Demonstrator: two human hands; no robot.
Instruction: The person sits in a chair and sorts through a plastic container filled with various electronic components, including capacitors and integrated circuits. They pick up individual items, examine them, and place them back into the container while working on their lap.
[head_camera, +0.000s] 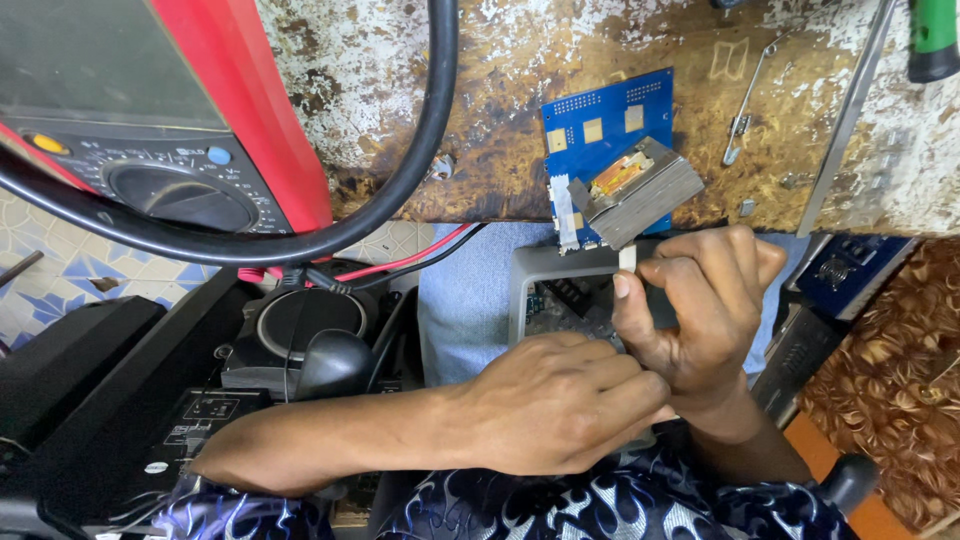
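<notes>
Hands meet over a grey device (545, 275) on the lap. Left hand (560, 405) lies curled on it, contents hidden. Right hand (700, 310) pinches a small white piece (628, 258) at 12 o'clock, just below the blue circuit board (605, 125) on the desk (520, 110).

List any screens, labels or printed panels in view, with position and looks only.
Meter: top left, red case, grey screen, dark dial with printed marks.
Black panel: lower left, small white printed marks.
Blue circuit board: top centre on the worn bench, gold pads, above the right hand.
</notes>
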